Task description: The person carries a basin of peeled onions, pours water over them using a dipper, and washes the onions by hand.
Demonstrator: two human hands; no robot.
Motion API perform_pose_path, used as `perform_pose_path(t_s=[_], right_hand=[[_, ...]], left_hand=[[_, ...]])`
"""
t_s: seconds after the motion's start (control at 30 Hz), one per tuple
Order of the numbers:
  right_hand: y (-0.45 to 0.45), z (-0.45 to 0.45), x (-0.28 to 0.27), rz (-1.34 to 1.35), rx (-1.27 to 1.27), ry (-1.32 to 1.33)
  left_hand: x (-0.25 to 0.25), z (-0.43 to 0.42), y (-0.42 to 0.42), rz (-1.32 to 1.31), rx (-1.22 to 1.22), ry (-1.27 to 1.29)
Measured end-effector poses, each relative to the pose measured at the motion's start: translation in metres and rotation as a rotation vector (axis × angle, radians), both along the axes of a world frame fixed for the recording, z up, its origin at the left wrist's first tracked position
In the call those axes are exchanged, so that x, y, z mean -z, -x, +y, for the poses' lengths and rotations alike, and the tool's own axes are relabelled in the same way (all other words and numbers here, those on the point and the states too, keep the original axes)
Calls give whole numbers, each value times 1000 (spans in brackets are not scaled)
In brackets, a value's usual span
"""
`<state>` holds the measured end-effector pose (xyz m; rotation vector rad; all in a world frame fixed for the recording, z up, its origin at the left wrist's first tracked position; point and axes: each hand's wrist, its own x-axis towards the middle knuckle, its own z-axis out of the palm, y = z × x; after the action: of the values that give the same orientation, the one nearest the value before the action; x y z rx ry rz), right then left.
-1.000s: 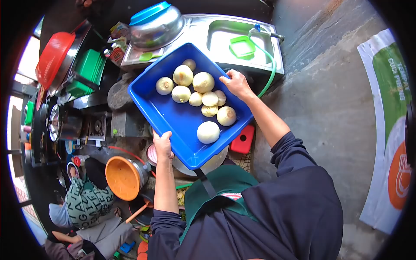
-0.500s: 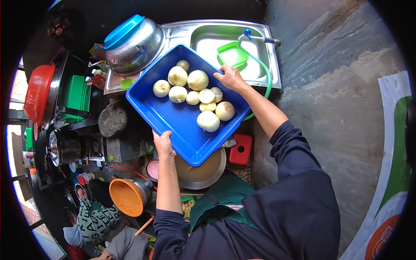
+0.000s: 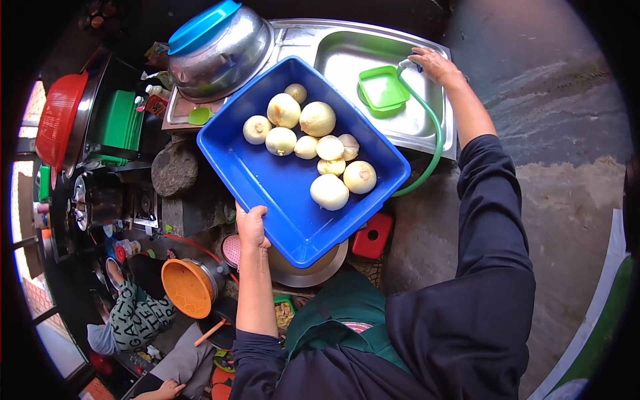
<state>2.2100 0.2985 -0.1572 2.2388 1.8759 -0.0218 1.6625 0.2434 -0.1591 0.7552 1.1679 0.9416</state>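
Observation:
My left hand [image 3: 252, 229] is closed on the lower-left rim of a blue plastic tub [image 3: 260, 193]. Several peeled onions [image 3: 317, 119] lie grouped in the tub's upper and right part. The tub is tilted and overlaps the front of the steel sink [image 3: 313, 30]; whether it rests on that edge I cannot tell. At the sink's far right, my right hand [image 3: 437, 65] has its fingers on the tap [image 3: 404, 65], partly covering its blue handle. A green hose [image 3: 435, 127] runs from the tap, over the sink's edge. Inside the basin sits a green square container [image 3: 383, 89].
A big steel bowl [image 3: 217, 63] with a blue basin [image 3: 200, 27] on it stands left of the sink. Below the tub are a wide metal pan [image 3: 313, 275] and a red plastic item [image 3: 372, 237]. An orange basin [image 3: 187, 288] and another person [image 3: 143, 320] are at lower left.
My right hand has left the tub's upper-right rim and moved up and right to the tap. My left hand still holds the tub, and the onions stay grouped inside.

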Motion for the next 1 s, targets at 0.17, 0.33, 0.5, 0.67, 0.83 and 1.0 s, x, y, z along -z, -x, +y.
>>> perform_pose_path(t_s=[0.17,0.33,0.5,0.67,0.83,1.0], right_hand=[[-4,9,-11,12,-32,4],[15,30,5,-37,318,-105],[51,44,12,-22,609,-211],[138,32,1,712,516,-340],[204,16,4,990,304,-269],[227,-19,3,943,253,-417]], left_hand=[[-14,-3,-5,-4,-4,49],[-13,-4,-6,-14,-4,58],[-11,-6,-5,22,-34,42],[-9,-5,-7,0,-62,-4],[-11,-9,-7,-22,-100,-36],[-16,-39,22,82,-109,-173]])
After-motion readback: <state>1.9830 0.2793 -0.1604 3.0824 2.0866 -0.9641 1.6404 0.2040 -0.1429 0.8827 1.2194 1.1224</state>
